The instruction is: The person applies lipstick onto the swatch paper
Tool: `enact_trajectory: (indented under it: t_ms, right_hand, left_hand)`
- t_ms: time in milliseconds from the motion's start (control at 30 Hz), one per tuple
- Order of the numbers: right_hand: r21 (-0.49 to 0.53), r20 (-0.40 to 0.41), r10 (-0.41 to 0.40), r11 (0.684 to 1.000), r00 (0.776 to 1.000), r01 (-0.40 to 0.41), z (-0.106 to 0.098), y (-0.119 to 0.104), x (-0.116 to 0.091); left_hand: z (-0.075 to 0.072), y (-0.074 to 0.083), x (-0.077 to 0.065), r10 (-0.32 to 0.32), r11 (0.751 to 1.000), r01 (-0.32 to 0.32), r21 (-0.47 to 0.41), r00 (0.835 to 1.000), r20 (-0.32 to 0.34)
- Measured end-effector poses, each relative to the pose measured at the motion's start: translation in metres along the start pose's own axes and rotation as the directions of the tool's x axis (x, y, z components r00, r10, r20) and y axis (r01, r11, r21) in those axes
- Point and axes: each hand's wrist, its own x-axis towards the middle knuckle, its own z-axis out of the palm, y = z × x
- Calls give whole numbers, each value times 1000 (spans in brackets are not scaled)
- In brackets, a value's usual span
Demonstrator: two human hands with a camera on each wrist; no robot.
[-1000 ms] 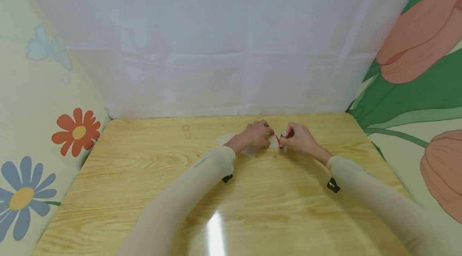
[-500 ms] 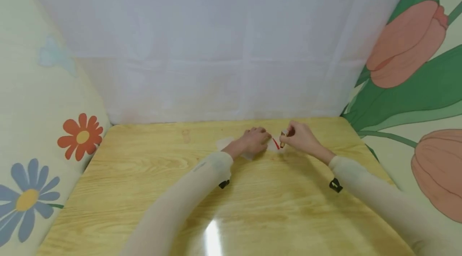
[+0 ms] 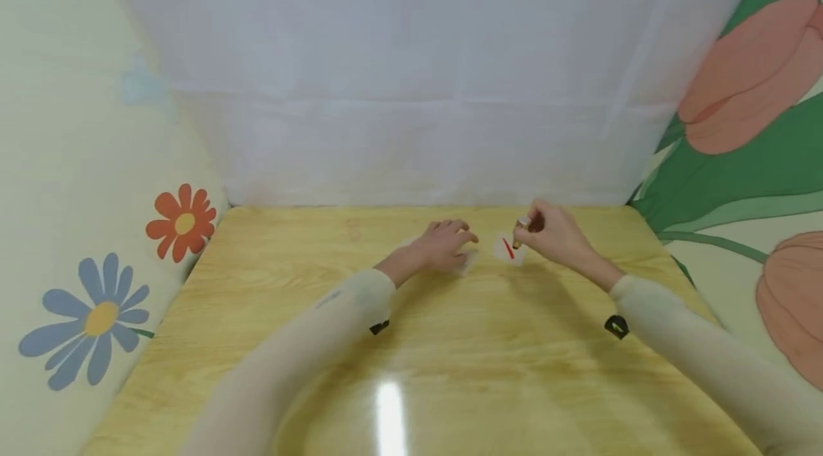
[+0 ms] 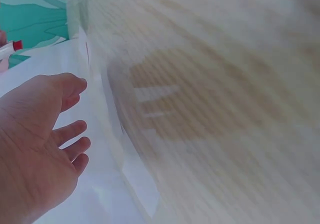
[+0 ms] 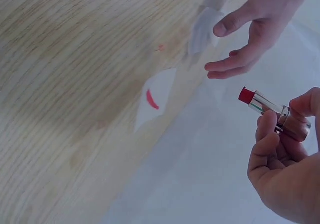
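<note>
In the head view my right hand (image 3: 559, 234) pinches an uncapped lipstick (image 5: 265, 103) by its shiny metal base; the red tip shows in the right wrist view. The tip is apart from a small white paper (image 5: 162, 86) that bears a curved red streak (image 5: 152, 100). To the left, my left hand (image 3: 440, 245) hovers over another white paper (image 5: 201, 31), which it partly hides in the head view. Its fingers are loosely bent and spread, with nothing held, as the left wrist view shows.
Both papers lie on a wood-grain table (image 3: 476, 342). Faint reddish marks (image 5: 160, 48) stain its surface. A white sheet (image 3: 386, 84) hangs behind the far edge, and flower-patterned panels (image 3: 739, 213) stand at both sides.
The left hand has drawn left, away from the streaked paper, leaving that paper in fuller view. The right hand has lifted the lipstick off the paper. The head view has shifted slightly.
</note>
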Motion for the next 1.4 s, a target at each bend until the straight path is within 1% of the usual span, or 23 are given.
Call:
enact_trajectory:
  t_ms: [67,200,400,600,733,900,1167,1400]
  right_hand:
    - [5,-18,-30,1000,999,31,-1,-3,-1]
    - [24,-53,-78,997,996,80,-1,-11,-2]
    - [57,-80,-98,993,992,103,6,-19,2]
    - [77,-86,-119,989,989,125,15,-24,10]
    - [90,-79,-118,988,990,125,19,-28,13]
    - [111,-70,-119,986,990,126,26,-32,17]
    - [134,-55,-107,984,993,113,36,-33,22]
    - [140,-40,-62,988,997,67,43,-33,27]
  left_hand:
    - [-1,-1,-7,-1,1000,1,6,1000,-3]
    - [-2,-2,-19,-23,1000,23,6,1000,-20]
    - [-2,-3,-32,-59,996,62,61,997,-43]
    - [0,-5,-33,-67,994,71,88,997,-40]
    - [0,-7,-36,-80,993,83,78,996,-40]
    - [1,-8,-41,-112,991,115,72,993,-40]
    - [4,-11,-41,-139,990,140,36,990,-27]
    - [9,-13,-40,-142,990,142,16,990,-17]
